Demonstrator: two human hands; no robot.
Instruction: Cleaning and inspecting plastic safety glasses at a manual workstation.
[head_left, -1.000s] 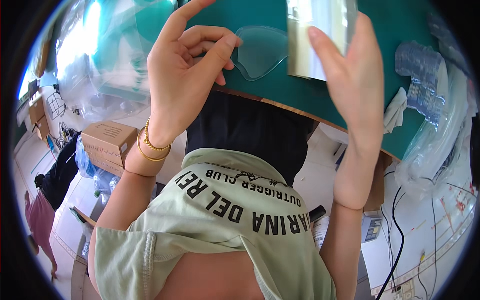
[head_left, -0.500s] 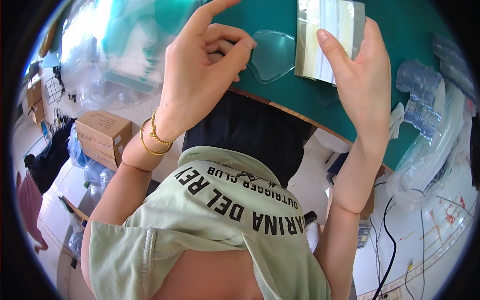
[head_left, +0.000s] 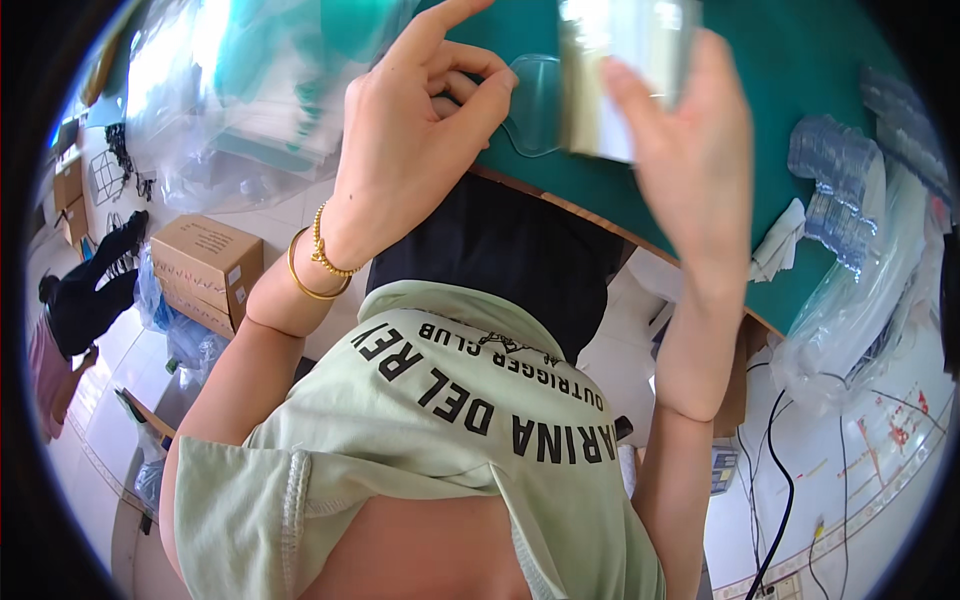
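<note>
My left hand (head_left: pixel 420 140) is closed in a pinch, thumb against the curled fingers, with the index finger lifted away. Its fingertips meet the left edge of a clear, rounded plastic piece (head_left: pixel 537 110) above the green tabletop (head_left: pixel 640 205). In my right hand (head_left: pixel 695 150), blurred by motion, is a flat packet (head_left: pixel 625 35) in shiny clear wrap, white and pale yellow. The thumb lies across its face and the fingers go behind it. The packet covers the right part of the clear piece.
A large clear bag of sheets (head_left: pixel 250 90) lies at the left. On the right are a stack of clear moulded plastic pieces (head_left: pixel 840 175), a white cloth (head_left: pixel 780 245) and crumpled plastic wrap (head_left: pixel 850 310). Cartons (head_left: pixel 205 265), floor cables (head_left: pixel 785 480) and another person (head_left: pixel 80 320) are beyond.
My right hand has carried the packet left, over part of the clear piece. My left hand keeps its pinch, shifted slightly right. The other person at far left has moved.
</note>
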